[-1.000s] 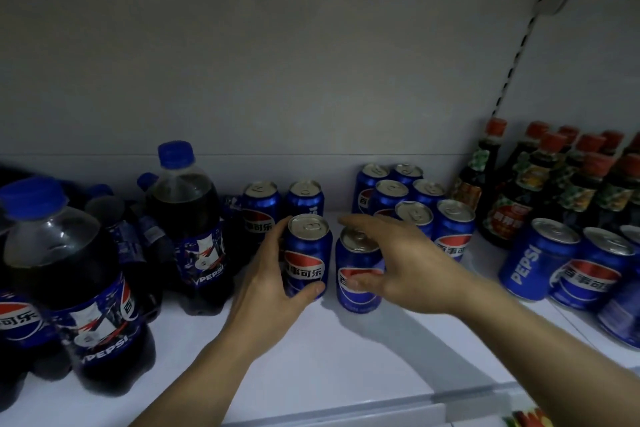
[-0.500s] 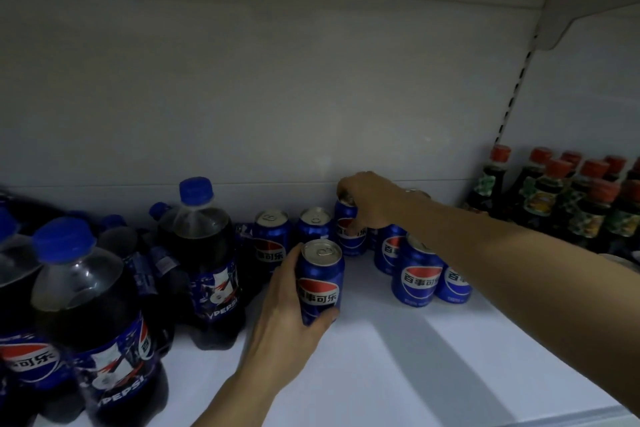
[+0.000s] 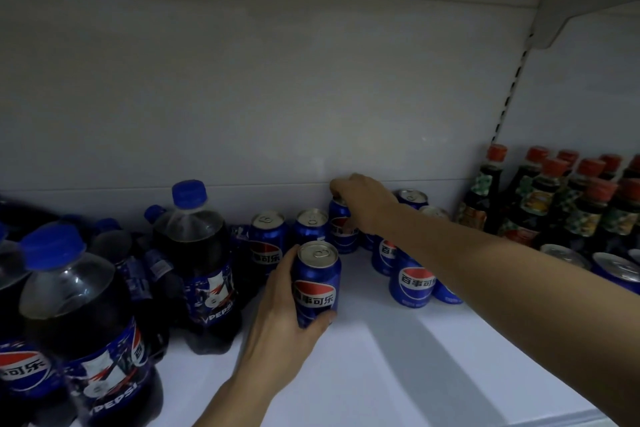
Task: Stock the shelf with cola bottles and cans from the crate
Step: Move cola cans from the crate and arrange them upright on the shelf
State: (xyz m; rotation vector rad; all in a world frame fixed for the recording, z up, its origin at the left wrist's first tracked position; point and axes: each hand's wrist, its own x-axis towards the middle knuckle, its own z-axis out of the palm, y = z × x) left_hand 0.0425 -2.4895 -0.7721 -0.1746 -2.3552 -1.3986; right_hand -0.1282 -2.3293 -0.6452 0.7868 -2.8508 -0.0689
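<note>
Two hands work the shelf (image 3: 398,367): left hand (image 3: 280,319) fingers wrap an upright Pepsi can (image 3: 317,282), just right of the cola bottles (image 3: 197,263); right hand (image 3: 363,206) fingers grip a rear can (image 3: 341,230) from above.

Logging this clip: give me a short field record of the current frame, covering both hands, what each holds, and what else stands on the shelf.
left hand: grips the front can, upright on the shelf
right hand: reaches to the back, fingers curled over the top of the back can
other cans: two behind the front can, a cluster under the right forearm
cola bottles: left side, blue caps
sauce bottles: far right, red caps
crate: not in view
</note>
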